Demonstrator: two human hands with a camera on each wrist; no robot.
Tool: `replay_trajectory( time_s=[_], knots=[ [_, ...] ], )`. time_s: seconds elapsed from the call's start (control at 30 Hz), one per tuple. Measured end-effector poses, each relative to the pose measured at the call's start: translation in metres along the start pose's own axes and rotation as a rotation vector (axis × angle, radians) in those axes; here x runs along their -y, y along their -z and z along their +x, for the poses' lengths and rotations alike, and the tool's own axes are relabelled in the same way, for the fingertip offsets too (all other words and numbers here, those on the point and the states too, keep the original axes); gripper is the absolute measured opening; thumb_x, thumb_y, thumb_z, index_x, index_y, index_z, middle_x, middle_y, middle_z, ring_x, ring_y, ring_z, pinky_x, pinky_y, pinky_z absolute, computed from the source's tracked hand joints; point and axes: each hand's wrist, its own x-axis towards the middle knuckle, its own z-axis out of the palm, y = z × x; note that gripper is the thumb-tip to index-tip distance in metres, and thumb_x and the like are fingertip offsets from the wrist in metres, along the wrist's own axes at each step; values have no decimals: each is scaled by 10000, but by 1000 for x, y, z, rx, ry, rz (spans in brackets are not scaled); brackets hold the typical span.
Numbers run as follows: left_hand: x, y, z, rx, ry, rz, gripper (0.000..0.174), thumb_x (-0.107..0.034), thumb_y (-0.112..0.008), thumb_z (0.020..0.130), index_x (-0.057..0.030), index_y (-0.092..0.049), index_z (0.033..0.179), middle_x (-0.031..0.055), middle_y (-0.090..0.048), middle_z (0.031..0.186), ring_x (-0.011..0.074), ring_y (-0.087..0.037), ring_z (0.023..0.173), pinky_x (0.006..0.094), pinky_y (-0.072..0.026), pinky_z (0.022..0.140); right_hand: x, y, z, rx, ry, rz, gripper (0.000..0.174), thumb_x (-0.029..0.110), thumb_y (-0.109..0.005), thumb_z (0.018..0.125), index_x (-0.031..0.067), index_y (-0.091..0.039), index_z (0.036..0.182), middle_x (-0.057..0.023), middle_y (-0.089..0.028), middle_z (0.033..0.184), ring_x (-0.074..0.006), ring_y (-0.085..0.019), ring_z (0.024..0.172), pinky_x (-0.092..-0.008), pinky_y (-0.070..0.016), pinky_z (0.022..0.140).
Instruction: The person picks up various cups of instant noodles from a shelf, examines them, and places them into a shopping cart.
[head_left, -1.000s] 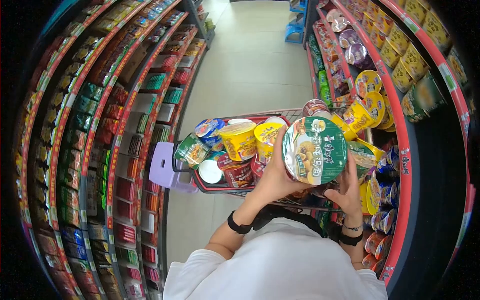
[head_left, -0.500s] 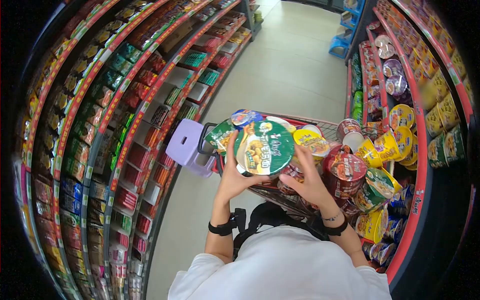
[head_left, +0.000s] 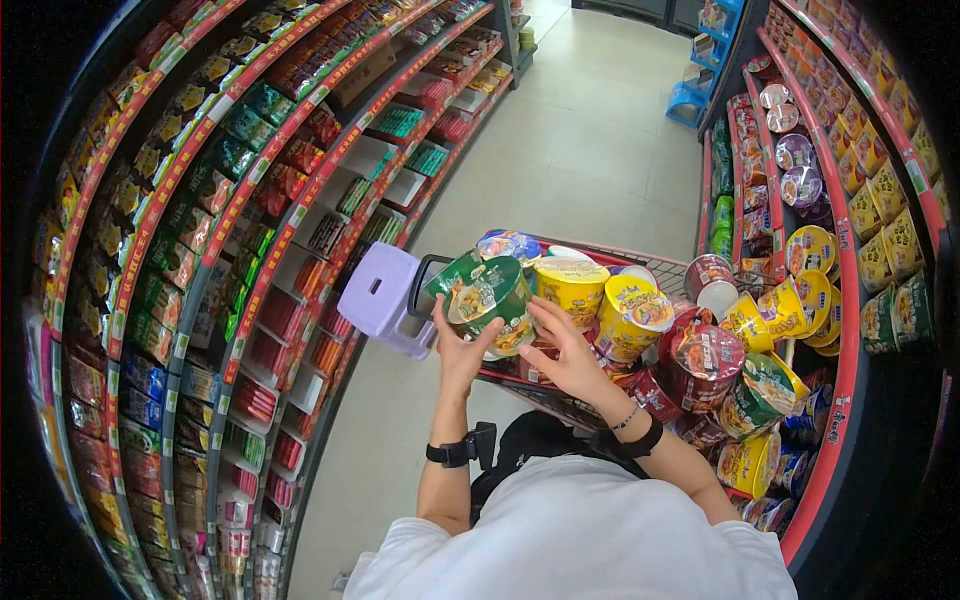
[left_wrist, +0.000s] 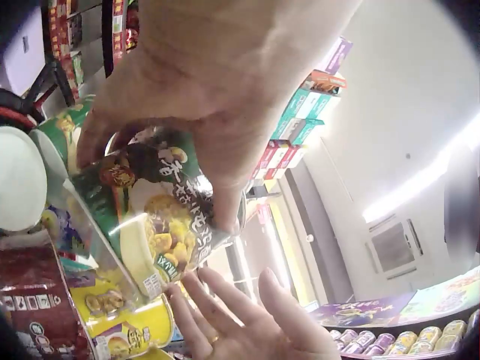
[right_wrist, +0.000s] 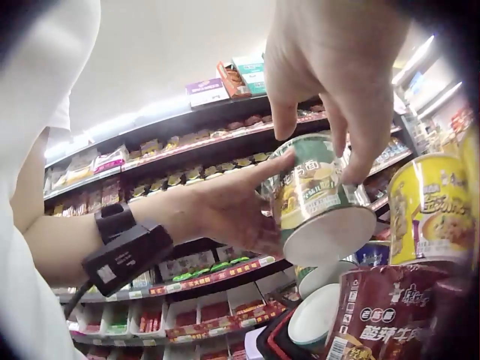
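The left hand (head_left: 460, 352) is pinching the green noodle cup (head_left: 490, 292) between thumb and fingers. The right hand (head_left: 568, 358) has a spread grip, its fingers touching the side of this cup. The cup is tilted, over the nine-o'clock end of the shopping cart (head_left: 665, 265). From it, a yellow cup (head_left: 572, 293) is at three o'clock, the purple stool (head_left: 372, 305) at nine and, far, a blue rack (head_left: 688, 103) at one.

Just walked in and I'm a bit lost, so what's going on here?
A person in a shop aisle is handling a green noodle cup. The left hand grips it; the right hand, fingers straight, is at its side. It's at one end of a wire cart loaded with yellow cups and dark red cups, near a lilac stool.
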Motion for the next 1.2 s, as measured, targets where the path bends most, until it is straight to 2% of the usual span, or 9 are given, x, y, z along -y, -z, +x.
replay_trajectory(
  time_s=[0.13, 0.2, 0.27, 0.3, 0.53, 0.83, 0.93, 1.03, 1.2],
  knots=[
    [13, -9, 5, -33, 117, 61, 1083, -220, -832, 742, 12, -82, 1487, 217, -279, 1456, 273, -356, 1325, 369, -331, 1081, -13, 2, 4, -37, 77, -244, 572, 237, -678, 874, -36, -473, 1333, -209, -383, 1427, -354, -401, 1322, -426, -371, 1067],
    [19, -4, 8, -28, 55, 58, 1117, -269, -839, 729, 17, -72, 1489, 239, -259, 1458, 307, -321, 1344, 397, -299, 1098, -17, 1, 2, -37, -7, -203, 556, 251, -677, 869, -20, -497, 1319, -221, -387, 1431, -375, -394, 1322, -435, -338, 1082],
    [7, 0, 6, -92, 11, 382, 1151, -307, -855, 696, 22, -85, 1486, 262, -244, 1454, 352, -280, 1355, 429, -254, 1114, -21, 1, -1, -34, -31, -191, 552, 249, -680, 865, -7, -501, 1320, -221, -388, 1428, -374, -396, 1320, -432, -340, 1081],
    [12, 2, 8, -103, 1, 344, 1167, -334, -869, 665, 25, -117, 1481, 274, -252, 1436, 390, -255, 1354, 450, -223, 1121, -22, 1, -2, -26, -53, -180, 548, 246, -683, 861, 5, -504, 1320, -220, -390, 1425, -373, -398, 1319, -428, -342, 1081],
    [13, 5, 10, -1, 7, 432, 1152, -346, -880, 648, 25, -166, 1472, 275, -270, 1416, 392, -271, 1344, 449, -261, 1107, -26, 0, -6, -12, -93, -136, 520, 238, -684, 860, 20, -517, 1301, -219, -412, 1395, -373, -432, 1287, -421, -367, 1062],
    [2, 0, 9, -14, -107, 505, 1104, -367, -875, 650, 3, -223, 1460, 258, -291, 1412, 383, -324, 1321, 430, -298, 1093, -32, 2, -14, -39, -32, -83, 473, 212, -677, 872, 50, -528, 1290, -194, -461, 1333, -341, -509, 1206, -373, -489, 936],
    [-10, -4, 5, -79, -238, 635, 927, -353, -794, 767, -7, -267, 1446, 231, -313, 1412, 373, -329, 1324, 433, -293, 1092, -23, 7, -18, -47, -32, -64, 459, 210, -675, 875, 43, -530, 1277, -188, -470, 1323, -328, -521, 1192, -363, -497, 932],
    [-28, -16, 2, -172, -430, 539, 501, -214, -540, 964, -10, -365, 1387, 202, -334, 1419, 352, -348, 1319, 438, -271, 1095, -16, 15, -25, -99, -25, -52, 416, 186, -655, 891, 37, -539, 1262, -176, -481, 1308, -300, -538, 1170, -352, -509, 920],
    [-53, -72, -19, -78, -528, 291, 440, -155, -529, 950, -5, -412, 1347, 192, -408, 1376, 336, -365, 1311, 429, -274, 1097, 4, 43, -40, -270, -72, 29, 326, 112, -598, 921, 18, -555, 1231, -134, -511, 1271, -231, -557, 1130, -331, -503, 911]
  ],
)
